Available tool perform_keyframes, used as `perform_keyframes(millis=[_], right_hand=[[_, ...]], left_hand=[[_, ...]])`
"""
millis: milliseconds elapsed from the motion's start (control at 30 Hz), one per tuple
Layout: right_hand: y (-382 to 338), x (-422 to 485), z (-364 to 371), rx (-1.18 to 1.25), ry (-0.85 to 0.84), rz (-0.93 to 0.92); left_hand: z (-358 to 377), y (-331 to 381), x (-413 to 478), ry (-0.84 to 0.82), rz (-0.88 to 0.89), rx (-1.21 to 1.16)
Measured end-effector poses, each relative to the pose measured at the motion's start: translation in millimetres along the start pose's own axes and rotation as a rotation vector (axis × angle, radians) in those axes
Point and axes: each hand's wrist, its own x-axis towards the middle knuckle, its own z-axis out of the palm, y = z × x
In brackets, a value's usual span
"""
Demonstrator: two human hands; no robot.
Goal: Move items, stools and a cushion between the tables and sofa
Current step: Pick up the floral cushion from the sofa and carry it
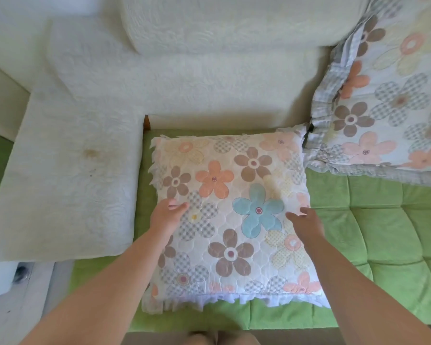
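Sofa arm: cream quilted fabric slab, rectangular, faint brownish stain near its middle; lies at nine o'clock from the cushion, its edge just beside the cushion's left frill.

Left hand: bare, fingers loosely curled and part open, nothing enclosed. It rests on or just over the cushion's left edge; contact cannot be told for certain.

Cushion: square quilted cotton cushion, white ground, printed flowers in peach, brown, blue and grey check, frilled white border. It lies flat on the seat, roughly square with no marked long axis, its near edge toward the person at six o'clock. It lies directly ahead of both hands, at twelve o'clock, and between them; neither hand is plainly nearer.

Right hand: bare, fingers spread and half open, holding nothing; placed at the cushion's right edge, at about three o'clock from the blue flower.

Seat: green tufted sofa seat, soft pile, stitched into squares; bears the cushion.

Second cushion: larger floral quilted cushion with grey checked ruffle, at two o'clock, its corner touching or just beside the first.

Judgement: a two-handed side grip looks ready; soft filling will likely sag when lifted.
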Motion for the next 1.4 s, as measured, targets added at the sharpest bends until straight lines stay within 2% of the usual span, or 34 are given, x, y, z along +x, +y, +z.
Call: perform_keyframes(millis=[167, 267, 400, 500, 600, 667, 733, 833, 967, 1133, 1233, 1400], right_hand=[[8, 55, 6, -0.077, 0.058, -0.009], [9, 86, 12, -0.111, 0.143, 0.061], [25, 118, 20, -0.164, 0.146, 0.058], [36, 138, 19, -0.133, 0.114, 0.043], [41, 151, 16, -0.018, 0.040, 0.070], [46, 160, 13, 0.156, -0.033, 0.154], [53, 168, 10, 0.290, -0.157, 0.222], [63, 180, 11, 0.381, -0.311, 0.206], [58, 174, 8, 0.460, -0.378, 0.192], [50, 138, -10, 0.451, -0.416, 0.160], [47, 102, -30, 0.415, -0.403, 0.148], [49, 36, -73, 0.552, -0.335, 0.156]], left_hand=[[22, -12, 46, 0.014, -0.033, 0.044], [31, -19, 71, 0.178, 0.018, 0.073], [41, -41, 99, 0.389, 0.062, 0.007], [45, -54, 114, 0.478, -0.072, -0.039], [45, -68, 124, 0.323, -0.307, -0.075], [38, -78, 131, 0.201, -0.310, -0.130], [29, -86, 137, 0.024, -0.278, -0.294], [25, -93, 146, -0.169, -0.250, -0.457], [26, -93, 144, -0.195, -0.202, -0.543], [11, -74, 119, -0.177, -0.180, -0.497], [-4, -58, 103, -0.160, -0.162, -0.452], [-24, -14, 65, -0.203, -0.101, -0.356]])
